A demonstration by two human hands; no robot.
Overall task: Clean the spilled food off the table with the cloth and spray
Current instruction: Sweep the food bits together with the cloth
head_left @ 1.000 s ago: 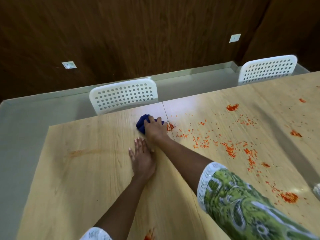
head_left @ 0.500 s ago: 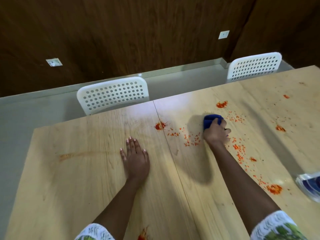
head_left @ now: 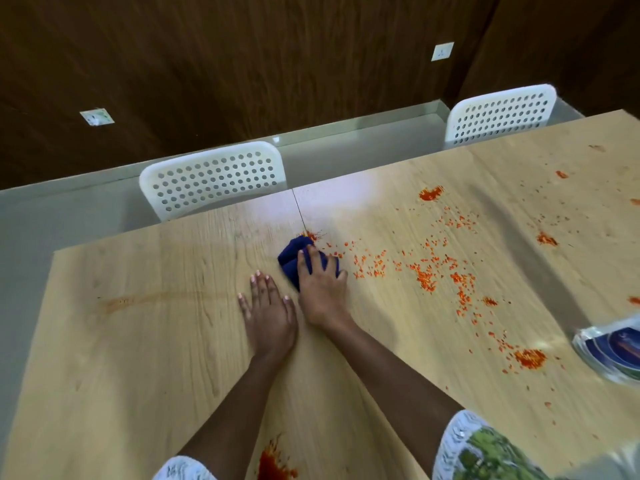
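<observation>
While left hand (head_left: 268, 315) flat, right hand (head_left: 320, 287) clutching cloth (head_left: 294, 259) beside crumbs (head_left: 426, 271), midtable (head_left: 138, 341).

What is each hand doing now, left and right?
Left hand: open, flat on the table, holding nothing.
Right hand: fingers curled over the blue cloth, pressing it on the table.

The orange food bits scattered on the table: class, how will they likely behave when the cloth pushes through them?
The orange food bits lie as many small loose pieces, so they would probably scatter or roll ahead of the blue cloth rather than lift cleanly. The wet-looking red splat near the table edge would likelier smear.
</observation>
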